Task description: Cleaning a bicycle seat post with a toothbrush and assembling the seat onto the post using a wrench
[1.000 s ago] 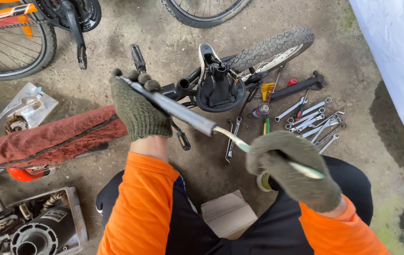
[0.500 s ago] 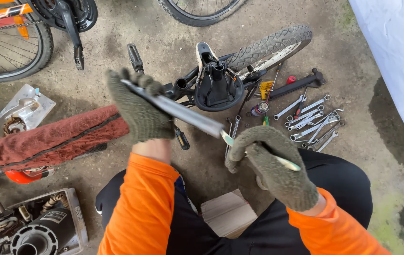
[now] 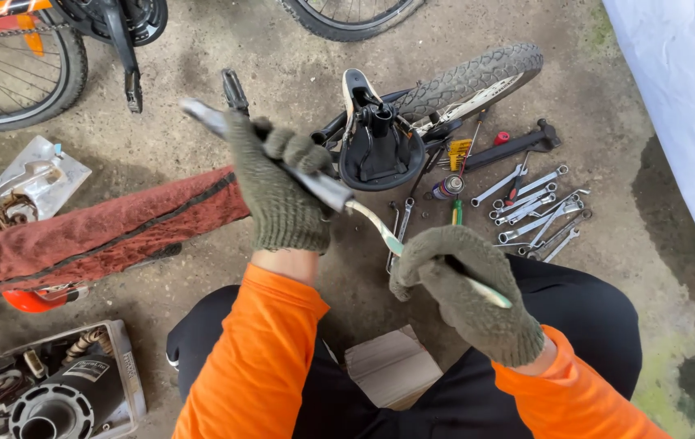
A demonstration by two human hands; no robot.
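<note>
Grey metal tube (image 3: pixel 298 175) (pale brush (image 3: pixel 388 236) inserted).

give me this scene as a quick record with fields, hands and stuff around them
left hand: gloved left hand grips a grey metal tube, held slanted
right hand: gloved right hand holds a toothbrush, its head at the tube's lower end
ground right: spanners laid out
ground middle: upturned bicycle saddle
ground left: red cloth

metal tube (image 3: pixel 282 162) blurred at its far tip, middle hidden inside left hand (image 3: pixel 282 195). toothbrush (image 3: pixel 412 256) handle partly buried in right hand (image 3: pixel 469 293). engine part (image 3: pixel 54 390) cut off by the bottom-left edge.
</note>
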